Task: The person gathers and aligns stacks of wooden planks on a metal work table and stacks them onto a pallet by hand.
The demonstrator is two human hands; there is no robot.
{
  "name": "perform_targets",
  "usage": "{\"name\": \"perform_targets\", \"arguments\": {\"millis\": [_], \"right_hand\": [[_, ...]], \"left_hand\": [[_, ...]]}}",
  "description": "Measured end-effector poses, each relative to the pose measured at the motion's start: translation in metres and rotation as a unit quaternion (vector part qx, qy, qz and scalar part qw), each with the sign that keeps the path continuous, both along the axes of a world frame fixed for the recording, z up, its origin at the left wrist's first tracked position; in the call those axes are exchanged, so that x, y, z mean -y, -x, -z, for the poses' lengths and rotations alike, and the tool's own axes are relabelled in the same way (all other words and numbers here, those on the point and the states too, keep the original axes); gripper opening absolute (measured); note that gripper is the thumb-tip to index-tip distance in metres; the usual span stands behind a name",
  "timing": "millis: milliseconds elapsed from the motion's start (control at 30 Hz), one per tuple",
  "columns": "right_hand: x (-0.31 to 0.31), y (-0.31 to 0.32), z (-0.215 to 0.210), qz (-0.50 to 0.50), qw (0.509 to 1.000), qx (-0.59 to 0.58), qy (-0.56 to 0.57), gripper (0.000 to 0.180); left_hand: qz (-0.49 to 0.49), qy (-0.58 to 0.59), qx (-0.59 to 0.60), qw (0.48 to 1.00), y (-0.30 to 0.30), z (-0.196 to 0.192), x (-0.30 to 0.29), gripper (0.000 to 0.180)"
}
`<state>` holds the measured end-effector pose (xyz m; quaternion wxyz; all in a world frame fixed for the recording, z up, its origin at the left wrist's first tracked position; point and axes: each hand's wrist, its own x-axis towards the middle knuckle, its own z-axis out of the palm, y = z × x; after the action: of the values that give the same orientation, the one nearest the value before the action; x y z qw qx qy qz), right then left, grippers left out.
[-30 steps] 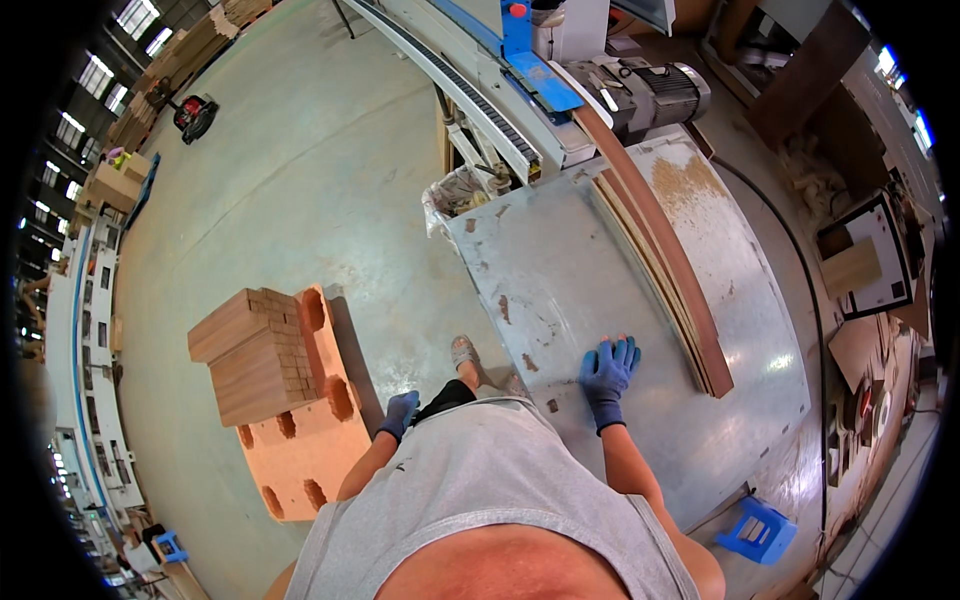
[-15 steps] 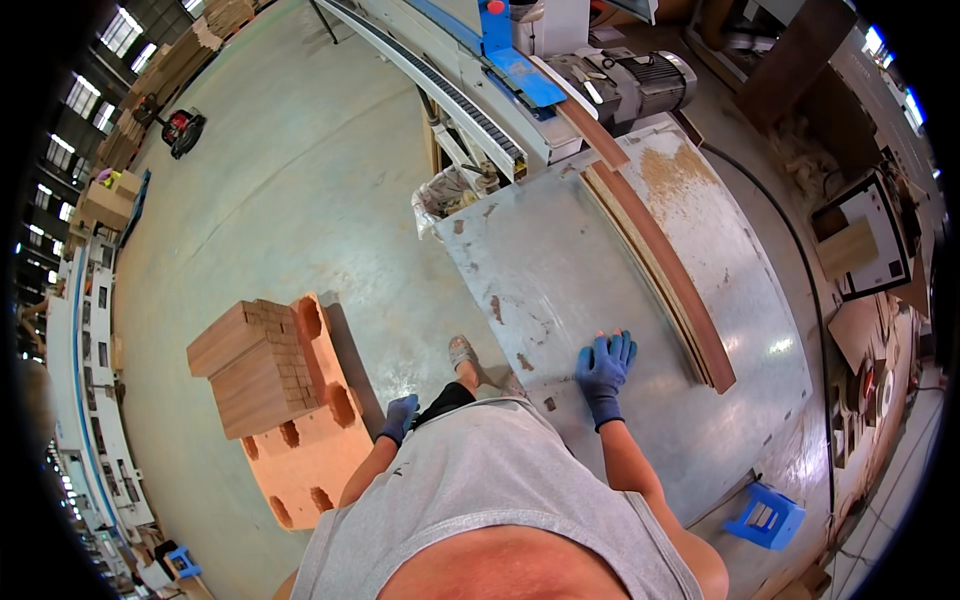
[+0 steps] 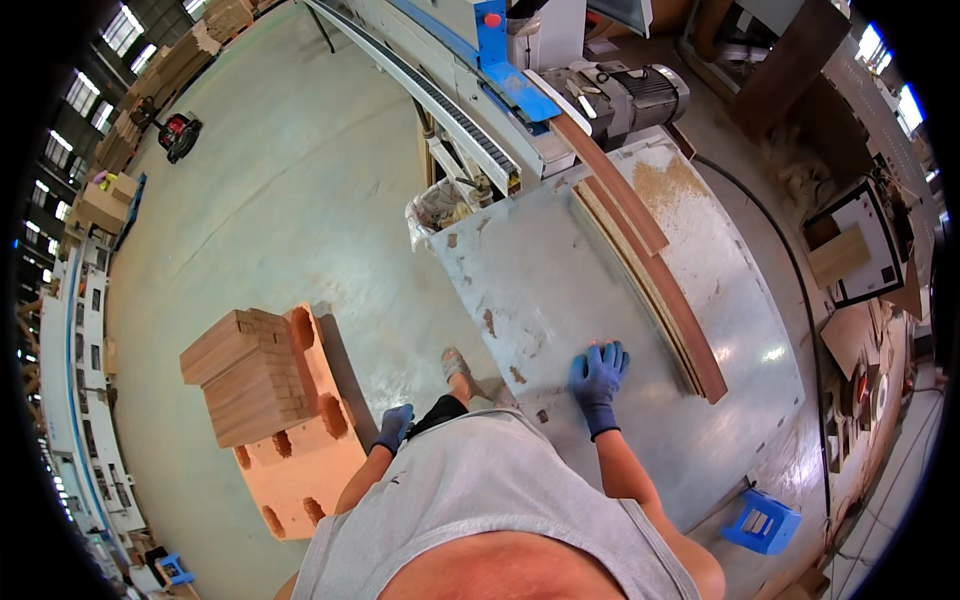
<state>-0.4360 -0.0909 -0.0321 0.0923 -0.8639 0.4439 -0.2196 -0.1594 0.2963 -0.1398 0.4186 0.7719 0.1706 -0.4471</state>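
My right hand (image 3: 599, 376), in a blue glove, lies on the sheet-metal table (image 3: 520, 290) with its fingers stretched forward, holding nothing. To its right rests a stack of long, narrow wood strips (image 3: 690, 345) with a reddish-brown top. Another reddish-brown strip (image 3: 625, 200) sticks out from under the blue guard (image 3: 525, 95) of a machine, its near end over the stack. My left hand (image 3: 394, 426), also gloved in blue, hangs beside my left thigh, away from the table. How its fingers are bent cannot be made out.
On the floor at left, a pile of brown wood blocks (image 3: 250, 375) sits on an orange board with cut-outs (image 3: 300, 465). A roller conveyor (image 3: 450, 105) runs along the machine. Sawdust (image 3: 668, 180) covers the table's far corner. A blue stool (image 3: 762, 522) stands at lower right.
The strip under the blue guard has come farther out toward me, overlapping more of the stack. Both hands have stayed nearly in place; the view has shifted slightly.
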Motion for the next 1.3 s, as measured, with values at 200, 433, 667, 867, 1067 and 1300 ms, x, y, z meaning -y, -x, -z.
{"name": "perform_targets", "arguments": {"millis": [200,433,667,867,1067,1300], "right_hand": [[0.095,-0.047,-0.082,-0.004,0.984,0.055,0.171,0.043],[0.231,-0.109,-0.112,0.021,0.994,-0.007,0.107,0.051],[0.269,-0.077,-0.073,-0.011,0.997,-0.063,0.040,0.054],[0.222,0.045,-0.063,-0.001,0.997,-0.071,0.032,0.057],[0.169,0.159,-0.063,0.006,0.998,-0.057,0.014,0.062],[0.155,0.188,-0.071,0.036,0.994,-0.100,0.005,0.065]], "left_hand": [[-0.016,-0.004,0.003,1.000,0.005,-0.016,0.002,0.037],[-0.005,0.000,-0.007,1.000,0.000,-0.024,0.017,0.039],[0.021,-0.025,-0.033,0.999,-0.004,-0.013,0.006,0.056],[0.044,-0.044,-0.031,0.998,-0.008,-0.010,0.028,0.050],[0.105,-0.009,0.000,0.994,-0.022,0.022,0.042,0.034],[0.140,-0.046,-0.012,0.989,-0.028,-0.001,0.070,0.029]]}}
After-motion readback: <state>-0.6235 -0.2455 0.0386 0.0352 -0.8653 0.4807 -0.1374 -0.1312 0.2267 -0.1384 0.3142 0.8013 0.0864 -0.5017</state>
